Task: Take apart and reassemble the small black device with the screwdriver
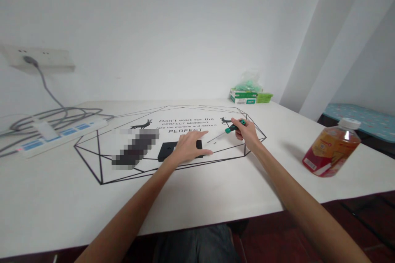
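Far right, bottle (332, 148), amber liquid inside; right of centre, clear bag (249, 83), greenish inside, atop boxes (243, 95); below, right hand (247, 133), fingers clamped on screwdriver (228, 130); centre, left hand (186, 146) over case (166, 153), fingers apart

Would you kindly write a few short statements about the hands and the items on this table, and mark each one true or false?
1. The right hand holds a screwdriver with a green-and-black handle. True.
2. The left hand is over the power strip. False: it is over a flat black case.
3. Two small dark pieces lie near the screwdriver's tip. True.
4. The bottle has a green cap. False: its cap is white.
5. A grey plug is in the wall socket. True.
6. The screwdriver's tip points toward the bottle. False: it points away from it.
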Motion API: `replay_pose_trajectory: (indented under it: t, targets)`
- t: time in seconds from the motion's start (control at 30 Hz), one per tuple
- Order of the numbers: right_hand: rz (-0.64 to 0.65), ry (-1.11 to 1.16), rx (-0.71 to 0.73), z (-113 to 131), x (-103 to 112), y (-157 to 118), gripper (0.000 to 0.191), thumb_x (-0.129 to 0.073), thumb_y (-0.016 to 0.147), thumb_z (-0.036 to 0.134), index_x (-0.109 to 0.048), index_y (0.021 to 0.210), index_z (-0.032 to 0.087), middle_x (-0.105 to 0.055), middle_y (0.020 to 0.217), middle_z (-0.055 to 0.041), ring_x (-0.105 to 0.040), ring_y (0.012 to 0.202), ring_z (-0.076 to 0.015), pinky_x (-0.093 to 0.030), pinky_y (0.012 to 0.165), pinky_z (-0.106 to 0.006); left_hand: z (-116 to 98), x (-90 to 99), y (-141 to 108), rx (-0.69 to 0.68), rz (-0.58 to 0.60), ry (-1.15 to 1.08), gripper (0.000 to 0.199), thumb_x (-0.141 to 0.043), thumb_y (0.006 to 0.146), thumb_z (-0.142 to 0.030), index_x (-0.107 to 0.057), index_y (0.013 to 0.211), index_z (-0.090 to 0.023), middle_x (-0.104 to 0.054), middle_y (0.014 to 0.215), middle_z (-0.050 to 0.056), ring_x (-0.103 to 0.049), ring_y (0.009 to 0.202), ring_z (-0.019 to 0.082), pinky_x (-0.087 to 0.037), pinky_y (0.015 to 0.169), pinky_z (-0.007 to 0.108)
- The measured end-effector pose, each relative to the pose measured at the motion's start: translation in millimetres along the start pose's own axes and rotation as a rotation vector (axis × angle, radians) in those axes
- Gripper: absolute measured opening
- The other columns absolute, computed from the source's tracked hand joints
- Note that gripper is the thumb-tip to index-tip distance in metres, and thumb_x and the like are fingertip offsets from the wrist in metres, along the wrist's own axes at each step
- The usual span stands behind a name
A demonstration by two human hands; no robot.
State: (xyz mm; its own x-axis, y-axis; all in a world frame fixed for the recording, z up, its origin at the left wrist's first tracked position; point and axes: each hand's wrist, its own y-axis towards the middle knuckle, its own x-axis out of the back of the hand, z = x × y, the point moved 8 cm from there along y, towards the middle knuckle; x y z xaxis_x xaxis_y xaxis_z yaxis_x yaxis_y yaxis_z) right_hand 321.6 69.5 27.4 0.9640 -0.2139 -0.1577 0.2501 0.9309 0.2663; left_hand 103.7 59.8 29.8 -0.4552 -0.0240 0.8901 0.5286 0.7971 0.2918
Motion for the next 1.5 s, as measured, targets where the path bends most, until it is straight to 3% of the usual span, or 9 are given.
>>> replay_pose_trajectory:
  t: [0.07,0.17,0.37,0.6,0.8,1.5]
  targets:
    - [-0.011,0.016,0.004,0.2,1.9,0.9,0.046,-0.078,0.061,0.052,-0.045,0.062,0.020,-0.033,0.037,0.0107,-0.029,0.031,-0.0047,-0.017,0.030,-0.021,9.1,-1.5,-2.0,0.031,0.127,0.002,0.097,-0.073,0.060,-0.065,-0.043,0.141,-0.023,-0.058,0.131,0.011,-0.049,0.122,0.036,-0.038,0.099,0.047]
    - [-0.016,0.039,-0.003,-1.3,3.6,2.6,0.046,-0.079,0.061,0.052,-0.046,0.063,0.020,-0.033,0.038,0.0106,-0.029,0.031,-0.0049,-0.017,0.030,-0.021,19.5,-2.1,-4.4,0.040,0.200,0.011,0.094,-0.074,0.058,-0.063,-0.047,0.139,-0.023,-0.056,0.135,0.013,-0.049,0.123,0.038,-0.038,0.099,0.047]
    - [-0.019,0.086,0.016,5.9,0.3,0.6,0.045,-0.077,0.063,0.051,-0.044,0.064,0.021,-0.032,0.039,0.0109,-0.029,0.032,-0.0054,-0.016,0.030,-0.021,20.6,6.5,-1.5,0.009,0.113,-0.192,0.085,-0.080,0.055,-0.050,-0.056,0.131,-0.022,-0.061,0.129,0.009,-0.052,0.122,0.032,-0.039,0.103,0.042]
    - [-0.097,0.090,0.205,39.8,-3.8,-14.9,0.040,-0.074,0.069,0.050,-0.047,0.065,0.020,-0.033,0.039,0.0104,-0.030,0.032,-0.0054,-0.020,0.031,-0.020,17.6,35.3,0.6,0.011,-0.064,-0.514,0.078,-0.081,0.060,-0.041,-0.056,0.132,-0.024,-0.061,0.129,0.008,-0.053,0.122,0.026,-0.035,0.109,0.040]
    - [-0.081,0.013,0.228,43.9,-11.8,-21.6,0.037,-0.071,0.072,0.051,-0.049,0.067,0.020,-0.034,0.039,0.0097,-0.031,0.033,-0.0062,-0.020,0.031,-0.020,20.2,34.8,0.6,0.012,-0.070,-0.497,0.076,-0.080,0.061,-0.041,-0.056,0.131,-0.024,-0.059,0.132,0.008,-0.049,0.127,0.027,-0.032,0.110,0.045]
    - [-0.048,0.052,0.244,45.1,-18.0,-25.9,0.038,-0.074,0.070,0.048,-0.053,0.067,0.017,-0.034,0.040,0.0103,-0.033,0.032,-0.0049,-0.020,0.030,-0.018,18.6,34.1,1.3,0.007,-0.065,-0.446,0.074,-0.079,0.062,-0.046,-0.057,0.129,-0.023,-0.057,0.135,0.006,-0.046,0.130,0.028,-0.032,0.111,0.042]
